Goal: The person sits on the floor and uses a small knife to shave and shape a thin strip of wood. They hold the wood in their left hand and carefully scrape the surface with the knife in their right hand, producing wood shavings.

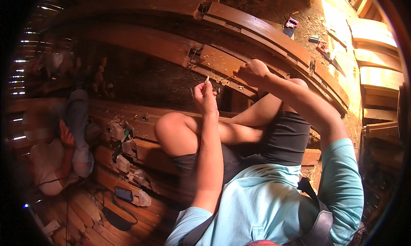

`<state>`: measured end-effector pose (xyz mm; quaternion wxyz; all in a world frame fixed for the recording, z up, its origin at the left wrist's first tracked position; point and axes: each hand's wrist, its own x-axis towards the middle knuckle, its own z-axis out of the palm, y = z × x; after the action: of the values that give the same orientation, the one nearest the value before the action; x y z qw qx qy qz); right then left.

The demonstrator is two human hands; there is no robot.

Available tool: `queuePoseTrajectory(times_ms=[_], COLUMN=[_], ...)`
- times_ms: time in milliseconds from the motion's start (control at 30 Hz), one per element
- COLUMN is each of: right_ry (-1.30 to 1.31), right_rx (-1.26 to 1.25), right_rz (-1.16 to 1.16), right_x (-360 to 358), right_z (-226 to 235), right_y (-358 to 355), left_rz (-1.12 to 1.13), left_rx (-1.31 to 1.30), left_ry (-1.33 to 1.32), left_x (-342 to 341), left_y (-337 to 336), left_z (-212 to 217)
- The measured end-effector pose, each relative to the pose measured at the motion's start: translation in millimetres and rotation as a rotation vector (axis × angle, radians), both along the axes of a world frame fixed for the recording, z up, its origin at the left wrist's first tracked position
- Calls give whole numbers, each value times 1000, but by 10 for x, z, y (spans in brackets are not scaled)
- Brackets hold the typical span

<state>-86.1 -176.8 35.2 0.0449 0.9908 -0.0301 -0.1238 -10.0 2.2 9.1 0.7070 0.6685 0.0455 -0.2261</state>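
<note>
Right hand and left hand both closed, near a long brown beam with a dark notch in it; right grips a thin tool, its form too small to tell; left pinches a pale sliver, tip up, near the tool; shavings lie scattered on the wood.

In the upper right of the frame I see a red-trimmed tool and another red tool on the ground, with sunlit boards along the right edge. Lower left, I see a dark flat device lying on wood; at far left, another person in blue jeans.
</note>
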Motion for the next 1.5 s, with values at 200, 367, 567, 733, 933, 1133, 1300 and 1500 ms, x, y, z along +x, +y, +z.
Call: queuePoseTrajectory(times_ms=[200,367,567,733,933,1133,1300,1500], right_ry=[364,87,-355,-179,-101,-180,-163,-202], right_rx=[996,1400,1673,1604,1521,1601,1673,1416], right_rz=[-768,-1139,-904,-762,-732,-692,-752,-657], right_x=[-145,-463,-436,-473,-483,-445,-482,-495], right_z=[-199,-486,-454,-270,-182,-362,-337,-151], right_y=[-68,71,192,623,552,487,412,442], left_rz=[6,1,-75,-351,-455,-537,-623,-435], left_rx=[2,-64,-6,-56,247,85,85,-55], left_ry=[-4,27,-129,-412,-391,-442,-336,75], left_x=[-7,21,-100,-296,-352,-320,-314,-179], left_y=[0,92,97,96,76,62,-3,69], left_z=[-34,-184,-322,-710,-194,-530,-452,-212])
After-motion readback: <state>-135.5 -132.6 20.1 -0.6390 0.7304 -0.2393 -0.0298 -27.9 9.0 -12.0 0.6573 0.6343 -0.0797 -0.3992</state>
